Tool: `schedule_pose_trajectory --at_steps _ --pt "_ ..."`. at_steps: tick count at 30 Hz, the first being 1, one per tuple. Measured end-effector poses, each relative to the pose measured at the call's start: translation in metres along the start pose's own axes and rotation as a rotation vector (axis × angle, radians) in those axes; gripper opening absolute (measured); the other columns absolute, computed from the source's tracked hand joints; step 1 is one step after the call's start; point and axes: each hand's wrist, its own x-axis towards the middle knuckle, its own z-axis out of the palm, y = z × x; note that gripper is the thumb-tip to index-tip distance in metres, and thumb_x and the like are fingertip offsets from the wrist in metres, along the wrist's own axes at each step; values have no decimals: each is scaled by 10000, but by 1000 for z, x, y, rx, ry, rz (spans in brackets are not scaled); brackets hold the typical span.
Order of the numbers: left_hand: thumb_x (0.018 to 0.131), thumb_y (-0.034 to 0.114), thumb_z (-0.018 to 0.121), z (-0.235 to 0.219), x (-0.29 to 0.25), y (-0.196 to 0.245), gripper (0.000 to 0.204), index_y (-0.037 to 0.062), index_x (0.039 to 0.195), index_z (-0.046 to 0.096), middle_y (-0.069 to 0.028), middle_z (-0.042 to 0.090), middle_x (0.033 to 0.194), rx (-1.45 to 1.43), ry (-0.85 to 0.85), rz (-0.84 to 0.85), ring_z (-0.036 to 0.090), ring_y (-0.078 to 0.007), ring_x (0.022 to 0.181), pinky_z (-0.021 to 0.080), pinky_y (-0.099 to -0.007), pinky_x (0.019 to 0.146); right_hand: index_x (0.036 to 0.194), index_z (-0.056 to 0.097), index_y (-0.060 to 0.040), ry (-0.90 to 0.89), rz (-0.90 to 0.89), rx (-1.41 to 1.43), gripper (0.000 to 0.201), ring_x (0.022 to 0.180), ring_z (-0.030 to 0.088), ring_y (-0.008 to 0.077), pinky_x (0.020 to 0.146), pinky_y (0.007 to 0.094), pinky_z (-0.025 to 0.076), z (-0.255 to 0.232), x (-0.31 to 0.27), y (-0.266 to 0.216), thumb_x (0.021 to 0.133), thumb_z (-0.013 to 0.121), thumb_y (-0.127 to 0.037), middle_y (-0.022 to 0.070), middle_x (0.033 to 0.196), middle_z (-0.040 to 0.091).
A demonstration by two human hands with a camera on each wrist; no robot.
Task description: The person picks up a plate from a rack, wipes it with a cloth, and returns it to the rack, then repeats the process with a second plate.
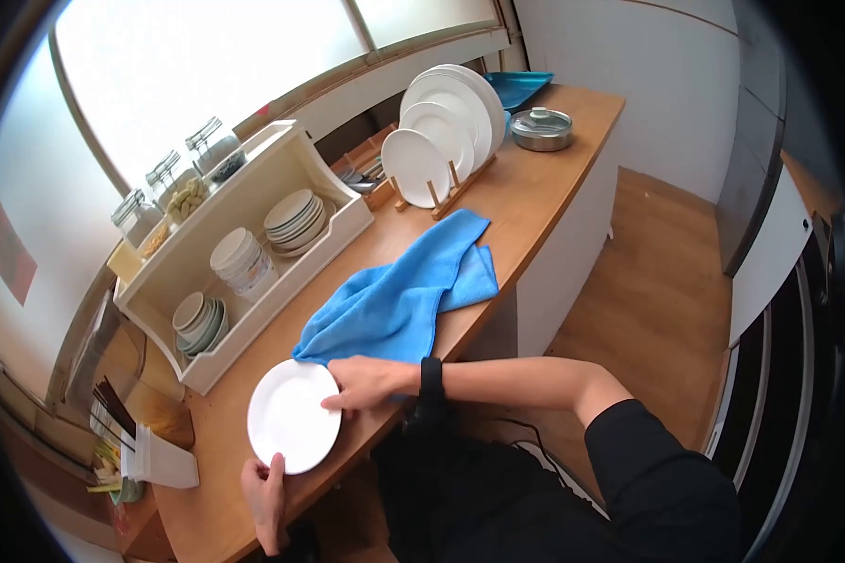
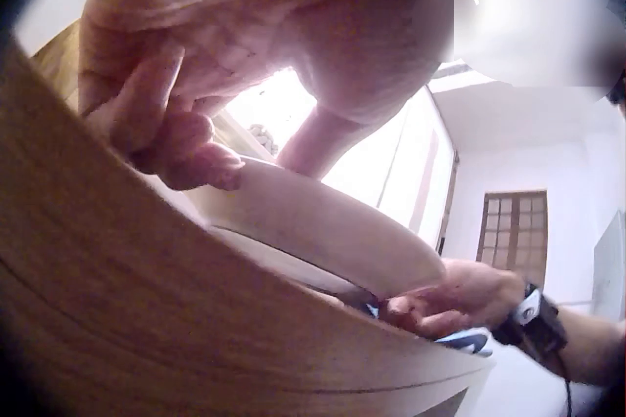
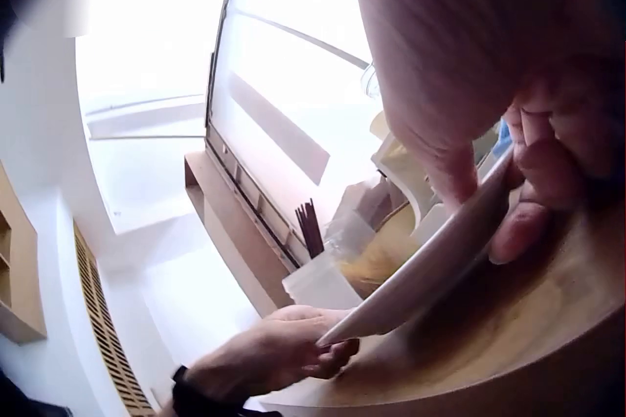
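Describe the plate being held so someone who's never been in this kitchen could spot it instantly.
Find the wooden counter, then the blue cloth on it. Just this side of the cloth is a round white plate, gripped at its rim by the left hand and right hand. Unlike the white plates standing in the rack, it's held.

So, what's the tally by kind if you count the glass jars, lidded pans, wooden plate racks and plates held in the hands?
Glass jars: 3
Lidded pan: 1
Wooden plate rack: 1
White plate held by left hand and right hand: 1
Total: 6
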Motion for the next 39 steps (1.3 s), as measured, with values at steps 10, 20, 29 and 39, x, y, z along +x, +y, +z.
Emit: schedule_pose_trajectory --at_steps 10,20,29,39 --pt "1023 223 641 7 45 129 222 45 1029 509 43 492 831 -219 -8 300 394 -37 700 314 -205 608 1244 488 48 -62 -149 852 368 517 652 130 458 233 550 -93 -3 0 1072 553 -271 99 764 681" --pt "916 154 744 68 140 213 214 2 933 595 -132 575 794 146 -707 455 571 -250 724 473 -350 680 1194 526 33 847 -358 493 332 562 701 172 461 273 572 -266 -48 -2 1053 599 -257 146 862 726" --pt "910 244 770 101 177 195 245 38 920 637 -138 646 817 464 -821 704 639 -322 717 513 -413 649 1193 579 52 1491 -199 -385 362 563 711 263 507 328 523 -360 -59 73 1020 644 -258 177 649 667" --pt "921 228 756 116 188 213 241 17 908 642 -157 648 758 400 -989 597 643 -322 696 507 -408 641 1190 584 26 1428 -87 -682 325 597 705 353 525 400 542 -366 -57 89 1003 650 -232 229 665 658"
